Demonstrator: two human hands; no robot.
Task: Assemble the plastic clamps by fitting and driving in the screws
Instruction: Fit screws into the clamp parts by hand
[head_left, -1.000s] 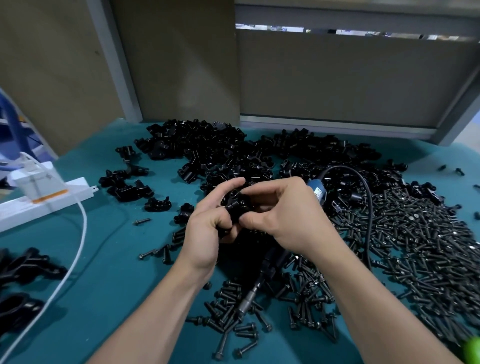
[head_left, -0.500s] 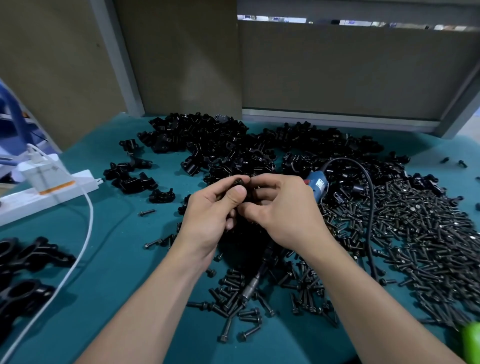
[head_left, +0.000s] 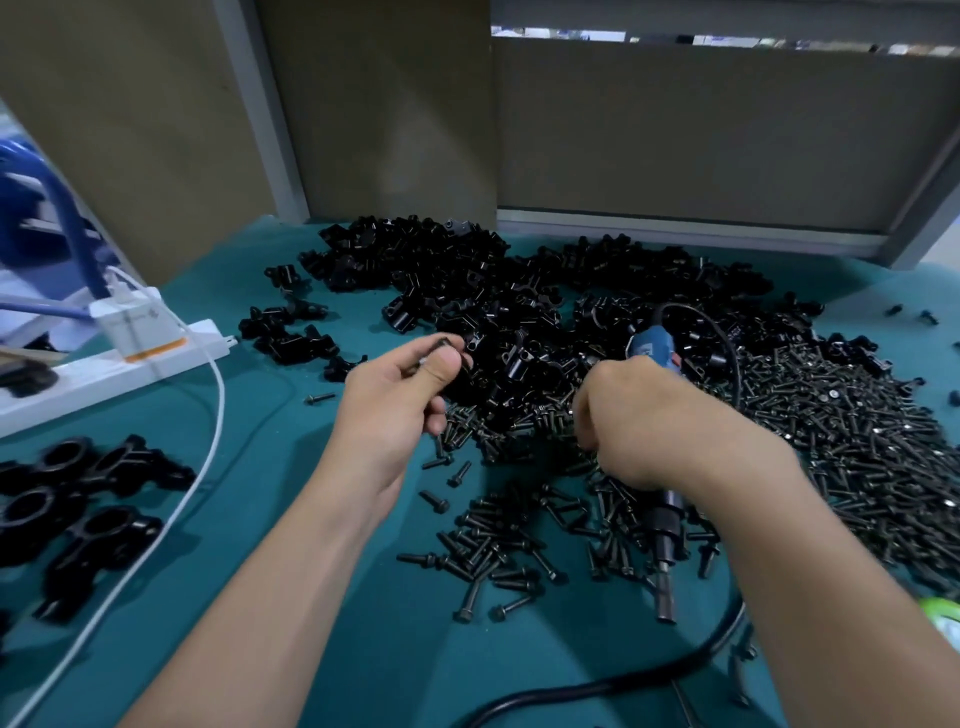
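On the teal surface (head_left: 311, 597) I see the clamp pile (head_left: 467, 291) upper centre and screws (head_left: 857, 441) spread right. The right hand (head_left: 649, 421) arches fingers-down into the screws; I cannot tell its grip. The left hand (head_left: 389, 405), raised at centre, pinches a small black part (head_left: 442, 343).

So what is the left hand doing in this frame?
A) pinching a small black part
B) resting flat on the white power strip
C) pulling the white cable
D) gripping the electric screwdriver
A: the left hand pinches a small black part between thumb and fingers, while the screwdriver lies among the screws under the right hand.
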